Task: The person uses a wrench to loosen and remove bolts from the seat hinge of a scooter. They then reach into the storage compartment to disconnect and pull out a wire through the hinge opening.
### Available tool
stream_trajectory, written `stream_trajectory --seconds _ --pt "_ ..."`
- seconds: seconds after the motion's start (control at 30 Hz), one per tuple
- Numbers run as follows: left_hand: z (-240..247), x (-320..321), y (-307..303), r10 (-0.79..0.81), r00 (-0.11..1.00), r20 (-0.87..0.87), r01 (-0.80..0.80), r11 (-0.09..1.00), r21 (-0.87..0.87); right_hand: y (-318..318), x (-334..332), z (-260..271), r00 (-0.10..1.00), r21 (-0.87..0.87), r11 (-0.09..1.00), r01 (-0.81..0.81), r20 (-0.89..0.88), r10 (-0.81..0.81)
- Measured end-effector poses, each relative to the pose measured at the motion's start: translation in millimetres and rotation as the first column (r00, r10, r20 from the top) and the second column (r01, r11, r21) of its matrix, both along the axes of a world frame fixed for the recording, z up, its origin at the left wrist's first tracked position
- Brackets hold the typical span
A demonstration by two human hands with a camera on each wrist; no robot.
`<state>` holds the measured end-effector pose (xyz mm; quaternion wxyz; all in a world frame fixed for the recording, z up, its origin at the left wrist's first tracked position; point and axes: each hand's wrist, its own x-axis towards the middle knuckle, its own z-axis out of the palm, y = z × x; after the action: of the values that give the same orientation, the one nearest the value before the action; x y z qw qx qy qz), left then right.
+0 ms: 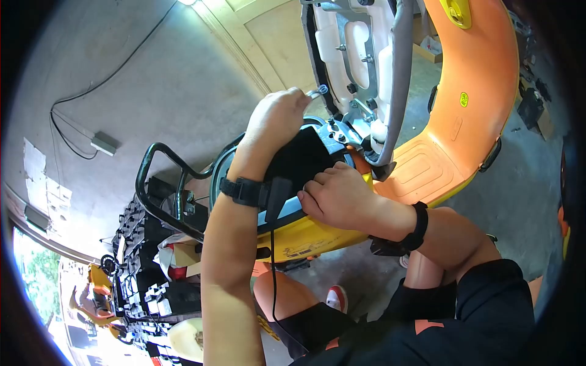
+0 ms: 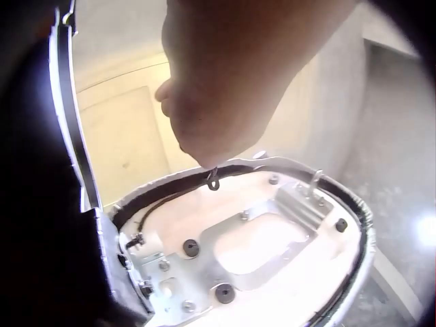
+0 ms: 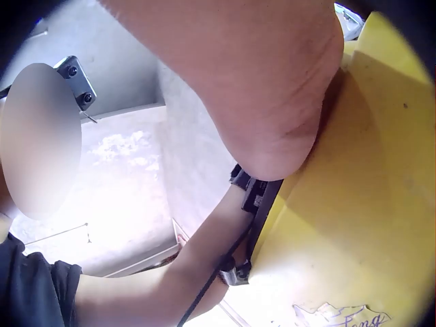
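In the head view my left hand (image 1: 278,116) pinches a small metal tool with a ring end (image 1: 322,89), beside the raised seat (image 1: 357,49) with its white underside and metal bracket. The left wrist view shows the ring end (image 2: 214,183) poking out below the hand (image 2: 211,95), in front of the seat underside (image 2: 259,238). My right hand (image 1: 342,195) rests with bent fingers at the edge of the yellow body (image 1: 305,244), by a dark opening (image 1: 299,160); its fingertips are hidden. In the right wrist view that hand (image 3: 272,102) lies against the yellow panel (image 3: 361,184).
A black tubular rail (image 1: 146,183) stands at the left of the body. The orange front part with footboard (image 1: 421,174) is on the right. Black parts (image 1: 137,244) stand behind at lower left. A cable hangs from the left wrist strap (image 1: 244,192).
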<state>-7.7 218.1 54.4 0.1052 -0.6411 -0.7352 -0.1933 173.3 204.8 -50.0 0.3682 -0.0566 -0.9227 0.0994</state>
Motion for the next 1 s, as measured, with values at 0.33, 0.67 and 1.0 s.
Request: stream_trajectory --seconds 0.33,0.67,1.0 --pt "4 13 -10 0.003 1.0 0.012 0.002 0.934 -0.357 1 0 -1 1.0 -0.008 1.0 -0.015 -0.019 0.015" --pt "61 58 -49 0.083 0.994 0.065 -0.065 0.97 -0.236 -4 -4 -4 0.998 -0.005 0.999 0.045 -0.042 -0.045" --pt "13 30 -18 0.09 0.996 -0.014 -0.089 0.933 -0.349 -3 -4 -4 0.997 0.025 0.999 0.047 -0.067 -0.045"
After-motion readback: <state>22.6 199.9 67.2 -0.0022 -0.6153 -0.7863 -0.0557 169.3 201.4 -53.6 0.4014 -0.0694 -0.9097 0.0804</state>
